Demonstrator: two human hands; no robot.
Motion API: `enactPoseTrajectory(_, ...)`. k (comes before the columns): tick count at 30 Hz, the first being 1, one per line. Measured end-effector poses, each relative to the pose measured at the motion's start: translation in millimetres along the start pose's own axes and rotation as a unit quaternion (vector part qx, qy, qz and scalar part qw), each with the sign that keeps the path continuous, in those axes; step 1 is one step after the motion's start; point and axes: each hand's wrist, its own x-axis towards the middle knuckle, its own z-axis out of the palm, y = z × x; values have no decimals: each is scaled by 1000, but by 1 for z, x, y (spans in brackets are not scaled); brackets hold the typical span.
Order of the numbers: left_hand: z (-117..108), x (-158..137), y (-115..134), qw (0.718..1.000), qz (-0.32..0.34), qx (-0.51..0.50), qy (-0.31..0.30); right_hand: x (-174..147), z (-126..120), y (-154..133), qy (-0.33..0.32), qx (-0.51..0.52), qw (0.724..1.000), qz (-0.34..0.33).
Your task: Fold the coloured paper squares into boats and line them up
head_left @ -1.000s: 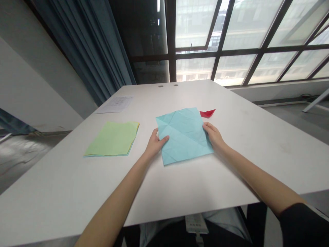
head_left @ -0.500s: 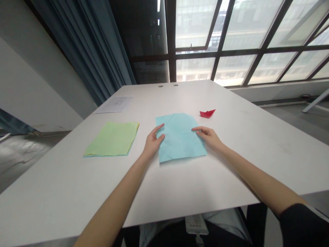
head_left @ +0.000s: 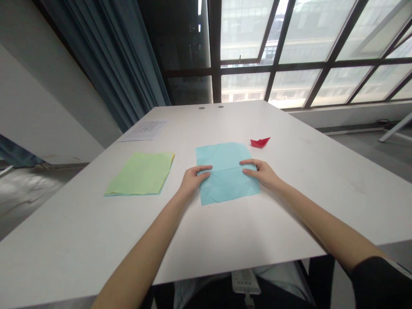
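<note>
A light blue square of origami paper (head_left: 227, 182) lies unfolded in front of me, with crease lines crossing it and one long crease running side to side. My left hand (head_left: 193, 180) holds its left edge, index finger and thumb on top near the middle crease. At the right edge, my right hand (head_left: 264, 172) grips the paper in the same way, finger and thumb over the surface. The other fingers of both hands are mostly hidden. Beyond my right hand sits a small red folded paper boat (head_left: 260, 142), touched by neither hand.
To the left lies a stack of coloured paper (head_left: 141, 174), green on top with yellow and blue edges showing. A printed white sheet (head_left: 144, 130) rests farther back on the white table (head_left: 180, 244). A blue curtain (head_left: 106, 56) and windows stand behind.
The blue paper has flattened out and its creases show more clearly. My left hand's fingers have slid inward and lower over the paper; my right thumb now lies on top of it.
</note>
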Motion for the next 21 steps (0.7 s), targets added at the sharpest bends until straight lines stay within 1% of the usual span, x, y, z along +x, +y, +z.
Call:
enactPoseTrajectory(5,2,-3,3,1000,-16,-19,2,-1,2,-1,8,40,999,32)
enactPoseTrajectory(10,7,-6,5,1000,1,-8,11,-1,7,-4,33,76,995,47)
enactPoseTrajectory(17,15,-8,0,999,3,-31,7,-2,21,-4,26,161,984,78)
enactPoseTrajectory(21,18,-10,0,999,10,-44,23,-3,26,-2,33,169,982,74)
